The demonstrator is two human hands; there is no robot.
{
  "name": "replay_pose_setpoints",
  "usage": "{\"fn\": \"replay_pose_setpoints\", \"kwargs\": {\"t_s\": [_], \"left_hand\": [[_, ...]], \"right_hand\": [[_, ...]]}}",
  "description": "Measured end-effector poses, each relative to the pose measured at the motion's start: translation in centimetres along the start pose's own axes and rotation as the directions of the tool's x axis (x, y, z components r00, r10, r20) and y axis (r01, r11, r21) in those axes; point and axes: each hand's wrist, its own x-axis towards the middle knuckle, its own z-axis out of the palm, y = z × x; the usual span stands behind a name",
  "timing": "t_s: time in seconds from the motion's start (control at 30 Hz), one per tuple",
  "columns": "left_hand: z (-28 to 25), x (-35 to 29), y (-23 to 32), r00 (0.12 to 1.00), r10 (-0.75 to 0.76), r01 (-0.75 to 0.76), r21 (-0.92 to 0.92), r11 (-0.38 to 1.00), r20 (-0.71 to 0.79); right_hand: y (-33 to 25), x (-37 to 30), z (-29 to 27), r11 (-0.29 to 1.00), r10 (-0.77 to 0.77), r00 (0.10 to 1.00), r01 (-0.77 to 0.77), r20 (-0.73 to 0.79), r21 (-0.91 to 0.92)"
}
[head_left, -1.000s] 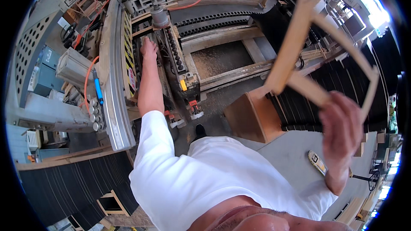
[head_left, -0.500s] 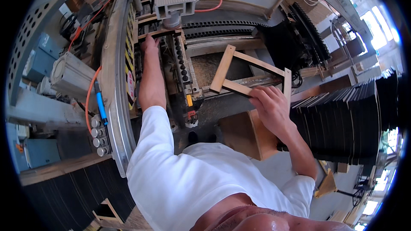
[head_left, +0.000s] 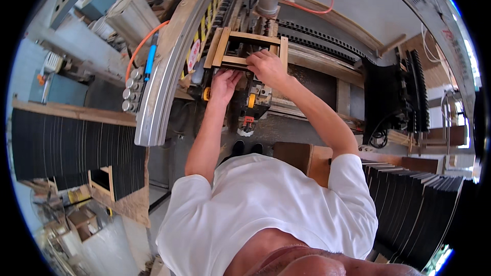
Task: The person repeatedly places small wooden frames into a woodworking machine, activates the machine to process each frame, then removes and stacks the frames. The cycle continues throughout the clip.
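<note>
A light wooden frame point(head_left: 221, 47) with dark edges lies over the machine bed in front of me. My right hand point(head_left: 267, 67) is closed on its near bar, toward the right corner. Close under the same near bar is my left hand point(head_left: 225, 85), palm turned up, its fingers curled against the wood. Another light wooden bar point(head_left: 212, 51) shows just left of the frame, partly covered by it; whether it belongs to a second frame I cannot tell. Above the far side stands a round metal press head point(head_left: 267, 5).
A metal rail point(head_left: 169, 66) with a blue tube point(head_left: 151, 60) and round knobs point(head_left: 132, 92) runs along my left. Stacks of black panels point(head_left: 76, 143) stand at left, with more black panels point(head_left: 409, 204) at right. A brown box point(head_left: 292, 156) sits near my feet.
My right hand has carried the wooden frame left, onto the machine bed. My left hand has come back nearer to me, from the far bar to beneath the frame. The view has turned left.
</note>
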Motion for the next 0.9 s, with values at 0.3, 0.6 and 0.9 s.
{"fn": "replay_pose_setpoints", "kwargs": {"t_s": [0.3, 0.6, 0.9], "left_hand": [[-1.2, -0.9, -1.6, 0.991, 0.099, -0.103, -0.046, 0.994, -0.093], [-2.1, -17.8, -0.9, 0.991, 0.027, -0.020, 0.053, 0.998, -0.134], [-6.5, -28.4, 3.5, 0.980, -0.003, 0.020, 0.084, 0.996, -0.198]], "right_hand": [[0.0, 2.1, 4.5, 0.999, -0.010, 0.993, 0.015, 0.117, -0.041], [6.8, 7.8, 8.5, 0.978, 0.154, 0.972, -0.125, 0.176, -0.165], [5.3, 12.6, 9.3, 0.918, 0.271, 0.928, -0.169, 0.256, -0.359]]}}
